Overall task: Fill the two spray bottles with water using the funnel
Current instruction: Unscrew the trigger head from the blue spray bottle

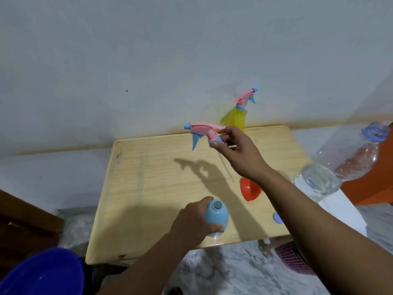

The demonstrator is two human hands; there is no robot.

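Observation:
My left hand grips a light blue spray bottle standing near the front of the wooden table; its neck is uncapped. My right hand holds a pink and blue spray head in the air above the table, its clear dip tube hanging down. An orange funnel lies on the table under my right forearm. A yellow spray bottle with its pink head on stands at the far edge against the wall.
A large clear water bottle with a blue neck ring stands at the table's right edge. A small blue cap lies by my right forearm. A dark blue basin sits bottom left, a pink basket below right.

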